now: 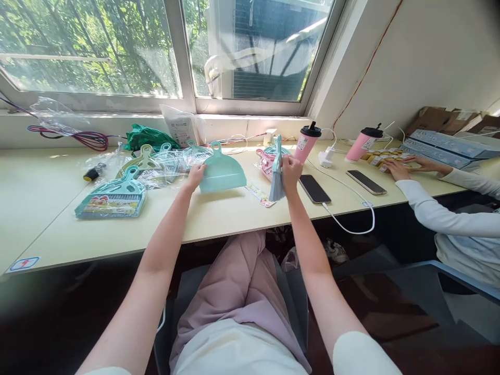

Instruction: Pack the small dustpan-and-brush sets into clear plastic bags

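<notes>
My left hand (196,177) grips the left edge of a mint-green dustpan (223,176), its handle loop pointing toward the window. In my right hand (291,174) is a small hand brush (277,179) with grey-blue bristles, held upright with the bristles down. A printed card (259,196) lies on the table between the two. Behind the brush sits a pink dustpan set (266,162), partly hidden. Off to the left rests a teal dustpan-and-brush set (111,200) with a printed label. An olive-green set (142,162) and several others in clear plastic lie behind it.
Close by my right hand are a black phone (314,188) on a white cable and a pink cup (307,143). Further right are a second phone (366,182), another pink cup (364,144), and a co-worker's hands (399,167) on small yellow items. A screwdriver (94,172) lies left.
</notes>
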### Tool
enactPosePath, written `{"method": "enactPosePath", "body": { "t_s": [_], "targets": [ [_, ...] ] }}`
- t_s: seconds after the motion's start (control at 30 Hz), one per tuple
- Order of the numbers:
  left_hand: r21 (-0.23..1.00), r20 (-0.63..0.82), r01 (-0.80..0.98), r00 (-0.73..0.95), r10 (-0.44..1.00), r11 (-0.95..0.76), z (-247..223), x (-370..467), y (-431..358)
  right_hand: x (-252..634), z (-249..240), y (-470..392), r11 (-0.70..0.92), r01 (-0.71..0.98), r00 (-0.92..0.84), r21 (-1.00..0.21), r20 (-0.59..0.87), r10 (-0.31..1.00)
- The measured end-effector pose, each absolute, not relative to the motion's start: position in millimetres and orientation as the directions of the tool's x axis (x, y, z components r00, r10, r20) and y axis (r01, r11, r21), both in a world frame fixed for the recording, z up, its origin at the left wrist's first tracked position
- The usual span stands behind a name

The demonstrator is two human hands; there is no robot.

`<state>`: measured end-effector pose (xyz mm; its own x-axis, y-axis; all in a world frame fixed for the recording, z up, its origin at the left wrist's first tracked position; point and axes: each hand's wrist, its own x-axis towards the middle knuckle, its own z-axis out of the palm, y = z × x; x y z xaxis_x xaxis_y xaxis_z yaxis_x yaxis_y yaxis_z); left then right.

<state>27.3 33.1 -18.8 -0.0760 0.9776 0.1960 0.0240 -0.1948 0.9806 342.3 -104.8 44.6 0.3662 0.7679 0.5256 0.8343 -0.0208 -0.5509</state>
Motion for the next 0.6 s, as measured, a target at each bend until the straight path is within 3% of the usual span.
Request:
{"method": "enactPosePath", "body": {
  "t_s": [0.1,0.23,0.33,0.47,0.6],
  "targets": [
    [0.955,0.197,0.231,-0.023,0.98,-0.186,-21.6,25.3,29.8,368.9,45.2,-112.3,-0.225,0.887,0.417,-0.404,0.487,0.768],
    [0.826,0.353,0.459,0.031,0.935,-0.327,-26.1,40.7,17.7,383.2,24.5,-119.4,-0.35,0.907,0.41,-0.236,0.291,0.864],
    [0.753,0.401,0.543,0.068,0.914,-0.371,-29.9,46.2,13.7,391.2,8.6,-120.3,-0.326,0.923,0.366,-0.205,0.207,0.907],
    [0.738,0.329,0.6,0.077,0.941,-0.307,-35.4,45.4,16.5,407.3,1.4,-113.2,-0.238,0.953,0.274,-0.185,0.204,0.94],
    [0.747,0.282,0.603,0.097,0.955,-0.281,-34.5,46.3,22.5,419.5,2.5,-100.9,-0.249,0.95,0.269,-0.186,0.092,0.959]
  ]
}}
